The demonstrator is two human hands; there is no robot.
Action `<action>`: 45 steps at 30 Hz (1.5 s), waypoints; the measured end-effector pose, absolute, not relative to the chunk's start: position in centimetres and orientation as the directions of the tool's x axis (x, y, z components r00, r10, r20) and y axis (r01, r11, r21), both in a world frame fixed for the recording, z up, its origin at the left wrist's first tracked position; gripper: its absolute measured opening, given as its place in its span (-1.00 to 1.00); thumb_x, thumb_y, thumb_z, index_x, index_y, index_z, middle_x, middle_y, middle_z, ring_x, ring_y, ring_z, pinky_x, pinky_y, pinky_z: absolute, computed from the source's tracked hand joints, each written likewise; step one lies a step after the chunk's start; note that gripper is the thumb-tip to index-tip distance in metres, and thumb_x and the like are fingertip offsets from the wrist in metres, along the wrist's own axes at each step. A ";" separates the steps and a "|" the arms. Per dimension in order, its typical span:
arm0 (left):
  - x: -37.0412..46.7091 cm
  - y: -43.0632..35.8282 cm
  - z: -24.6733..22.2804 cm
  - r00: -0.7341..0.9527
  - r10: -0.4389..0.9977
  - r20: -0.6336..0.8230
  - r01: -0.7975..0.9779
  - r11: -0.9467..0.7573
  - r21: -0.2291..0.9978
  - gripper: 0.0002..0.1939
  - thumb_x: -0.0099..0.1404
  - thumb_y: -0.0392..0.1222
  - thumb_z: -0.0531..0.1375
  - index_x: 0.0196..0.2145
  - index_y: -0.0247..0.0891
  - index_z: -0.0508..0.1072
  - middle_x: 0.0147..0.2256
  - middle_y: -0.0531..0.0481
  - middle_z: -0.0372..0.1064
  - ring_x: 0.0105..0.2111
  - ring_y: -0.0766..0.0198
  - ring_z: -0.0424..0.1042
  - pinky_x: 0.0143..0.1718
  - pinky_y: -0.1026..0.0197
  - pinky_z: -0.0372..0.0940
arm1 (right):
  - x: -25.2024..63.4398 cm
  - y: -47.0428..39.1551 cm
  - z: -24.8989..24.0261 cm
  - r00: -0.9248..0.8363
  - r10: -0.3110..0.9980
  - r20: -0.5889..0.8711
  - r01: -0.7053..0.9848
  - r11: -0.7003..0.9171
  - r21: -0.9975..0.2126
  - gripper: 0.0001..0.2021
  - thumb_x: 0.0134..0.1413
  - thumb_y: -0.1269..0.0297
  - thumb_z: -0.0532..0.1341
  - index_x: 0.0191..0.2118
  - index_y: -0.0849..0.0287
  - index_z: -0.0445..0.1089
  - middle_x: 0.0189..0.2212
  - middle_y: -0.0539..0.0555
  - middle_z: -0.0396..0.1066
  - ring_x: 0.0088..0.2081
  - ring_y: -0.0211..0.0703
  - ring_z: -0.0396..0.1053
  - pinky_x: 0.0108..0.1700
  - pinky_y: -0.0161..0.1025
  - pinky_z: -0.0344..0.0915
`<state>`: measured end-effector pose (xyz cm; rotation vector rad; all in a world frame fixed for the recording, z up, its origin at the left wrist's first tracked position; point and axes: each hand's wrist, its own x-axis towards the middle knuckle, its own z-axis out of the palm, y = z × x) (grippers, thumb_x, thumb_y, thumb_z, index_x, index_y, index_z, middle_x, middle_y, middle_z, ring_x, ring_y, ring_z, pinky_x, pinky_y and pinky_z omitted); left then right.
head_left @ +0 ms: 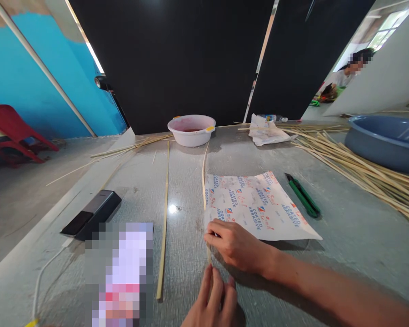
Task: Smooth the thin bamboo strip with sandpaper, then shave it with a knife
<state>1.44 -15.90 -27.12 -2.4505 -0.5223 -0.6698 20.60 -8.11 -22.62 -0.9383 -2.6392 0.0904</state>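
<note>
At the bottom centre of the frame, the left hand [211, 290] had its fingers nearly closed around a thin strip [204, 170]. Just above, the right hand [225, 240] pinched the same strip, fingers curled, beside the lower left corner of the abrasive sheet [248, 206]. The strip ran up the sheet's left edge towards the white basin [192, 140]. A green cutter [303, 197] lay right of the sheet; another strip [165, 218] lay left of centre.

Your sandpaper [245, 206] has blue and orange print.
It repeats both colours across white; your utility knife [303, 198] is green, the tub [381, 141] slate blue, the basin [188, 139] pale with yellow handles [209, 129], the chair [15, 125] red.
</note>
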 end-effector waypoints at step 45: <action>2.3 -16.8 -27.8 0.824 0.264 0.502 0.525 -0.689 -0.500 -0.66 0.55 0.01 0.13 -0.02 -0.26 0.60 -0.07 -0.10 0.47 0.05 -0.04 0.44 0.11 -0.20 0.33 | 21.8 -8.9 -21.4 -0.776 0.601 0.192 0.553 0.794 -0.252 -0.79 0.20 0.66 0.19 -0.24 0.19 0.40 -0.23 0.10 0.43 -0.26 -0.10 0.31 -0.26 -0.20 0.29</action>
